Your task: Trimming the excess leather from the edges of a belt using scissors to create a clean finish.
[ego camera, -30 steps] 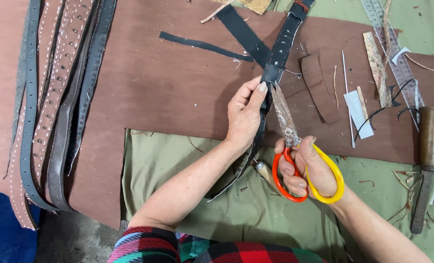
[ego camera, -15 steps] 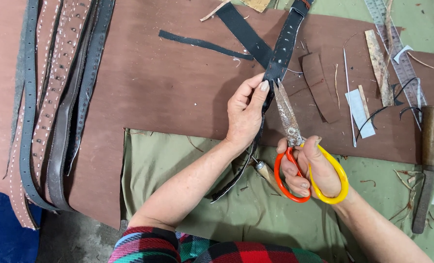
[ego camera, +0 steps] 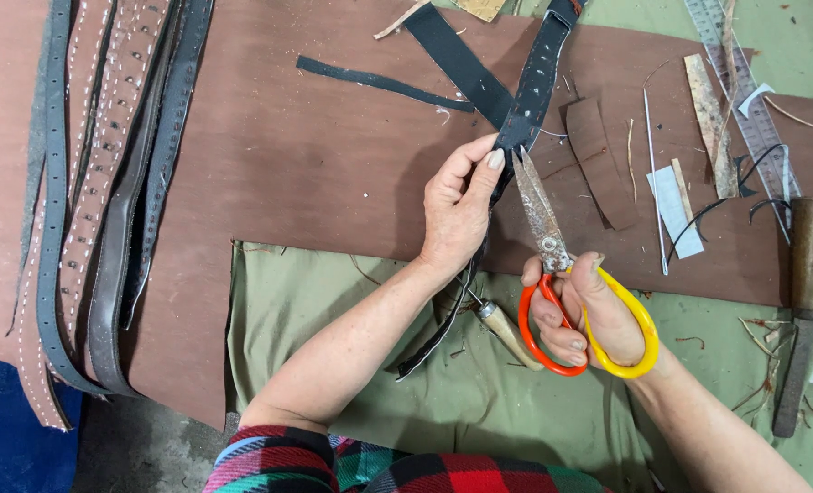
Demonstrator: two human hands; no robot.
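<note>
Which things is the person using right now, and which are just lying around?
In use:
left hand pinching the black leather strap
right hand working the scissors with orange and yellow handles

Lying about:
pile of belts
clear ruler
wooden-handled awl
leather scraps

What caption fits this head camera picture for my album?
Left hand holds a black leather strap while right hand works orange-and-yellow scissors against it.

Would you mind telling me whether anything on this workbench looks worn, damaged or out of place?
The scissors in the right hand stand out: their blades look rusty and pitted, and one handle loop is red while the other is yellow. Thin leather offcuts lie scattered on the brown sheet. The left hand holds the dark strap.
</note>
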